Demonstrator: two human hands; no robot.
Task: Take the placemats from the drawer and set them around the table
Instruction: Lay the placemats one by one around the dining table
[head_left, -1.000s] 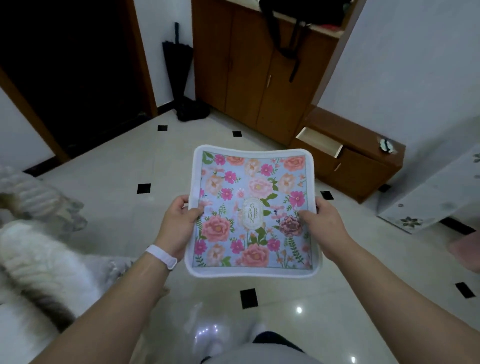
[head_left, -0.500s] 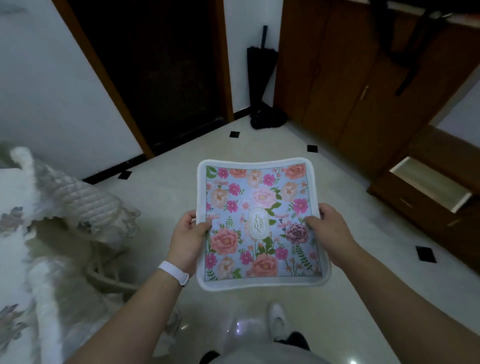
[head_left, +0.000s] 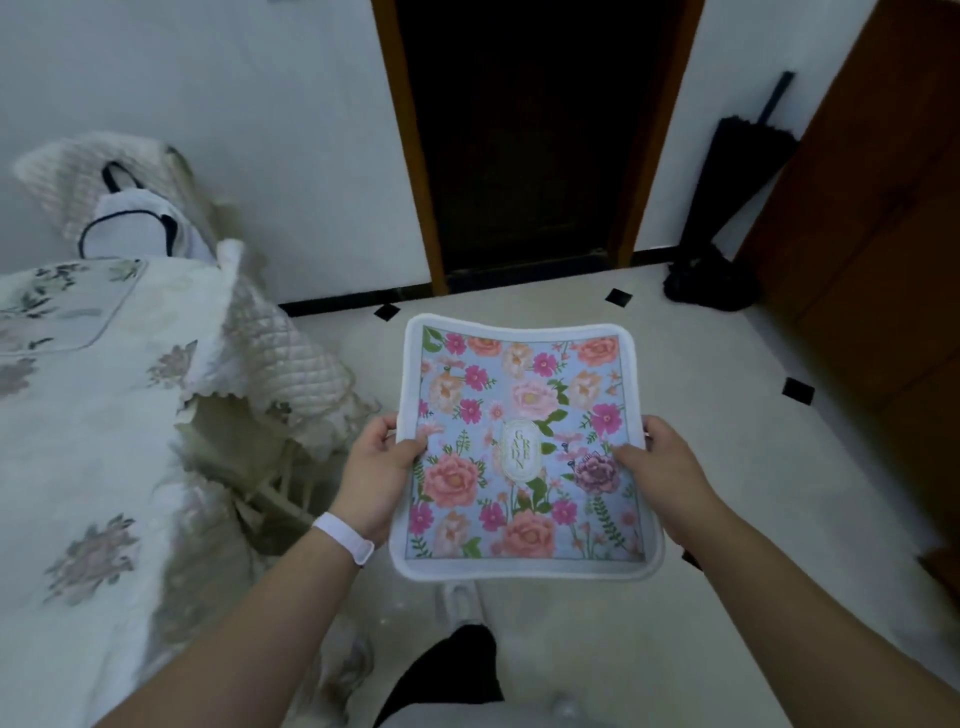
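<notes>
A square floral placemat (head_left: 524, 415) with a light blue ground, pink and peach flowers and a white border is held flat in front of me, above the floor. My left hand (head_left: 376, 475) grips its left edge, thumb on top. My right hand (head_left: 662, 465) grips its right edge the same way. I cannot tell whether one mat or a stack is in my hands. The table (head_left: 78, 415), covered by a white floral cloth, fills the left side of the view. The drawer is out of view.
A chair with a quilted cream cover (head_left: 270, 343) stands at the table's corner, close to my left hand. A dark doorway (head_left: 530, 135) is straight ahead. A black folded umbrella (head_left: 727, 208) leans in the corner beside a brown wooden cabinet (head_left: 883, 208).
The view has swung left: the cabinet and open drawer have slid out to the right, and the covered table and chair have come in at the left. Both hands keep the same hold on the placemat.
</notes>
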